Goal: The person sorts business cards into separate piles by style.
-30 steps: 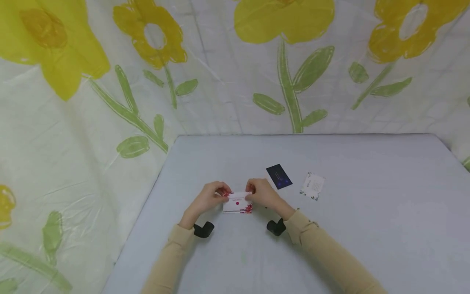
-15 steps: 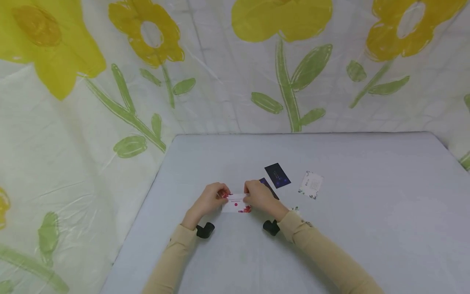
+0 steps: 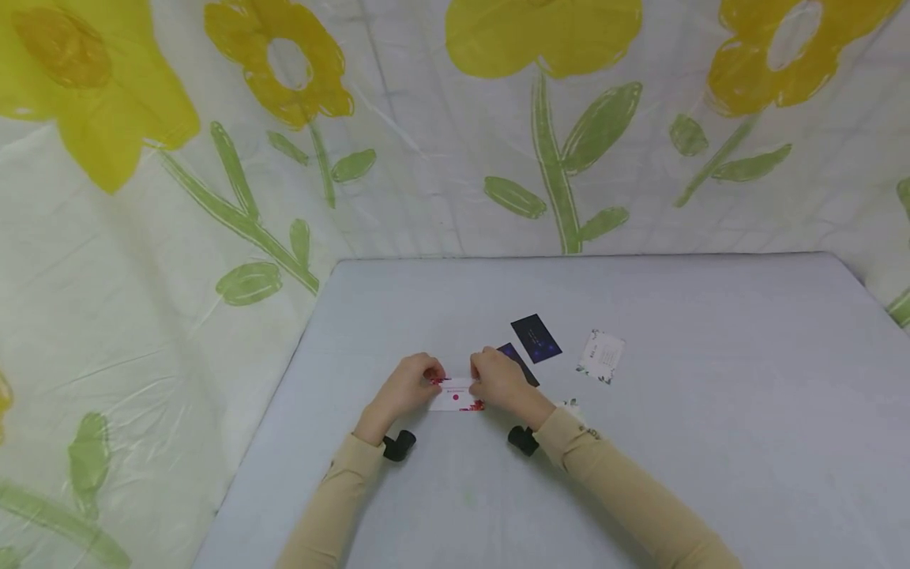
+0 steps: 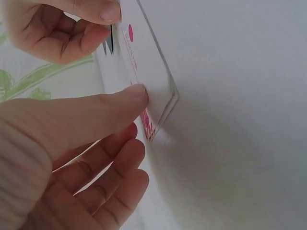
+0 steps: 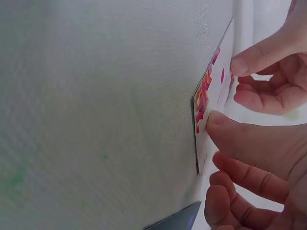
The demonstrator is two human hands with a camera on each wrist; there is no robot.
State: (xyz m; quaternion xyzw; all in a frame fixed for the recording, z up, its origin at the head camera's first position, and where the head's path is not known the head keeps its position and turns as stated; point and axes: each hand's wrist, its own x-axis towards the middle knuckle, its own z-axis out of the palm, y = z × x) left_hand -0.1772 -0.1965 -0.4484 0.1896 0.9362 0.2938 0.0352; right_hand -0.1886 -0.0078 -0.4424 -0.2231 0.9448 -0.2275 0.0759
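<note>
A white card (image 3: pixel 455 397) with red floral corners and a red dot lies low over the table between both hands. In the left wrist view a second edge shows just under this white card (image 4: pixel 156 86), so at least two layers are stacked. My left hand (image 3: pixel 411 387) pinches its left end, thumb on the printed face. The right hand (image 3: pixel 500 381) pinches the other end in the same way; in the right wrist view its thumb (image 5: pixel 240 132) presses near the red print. The undersides of the cards are hidden.
Beyond the right hand lie two dark blue cards, one whole (image 3: pixel 536 338) and one partly covered (image 3: pixel 522 367). Farther right is a white card with leafy corners (image 3: pixel 601 356). Another leafy white card (image 3: pixel 570 405) peeks out by the right cuff. A pale cloth covers the table (image 3: pixel 711 395).
The right hand has shifted slightly left and inward, uncovering part of the second dark card and a corner of a leafy one. Both hands keep their pinch on the white card.
</note>
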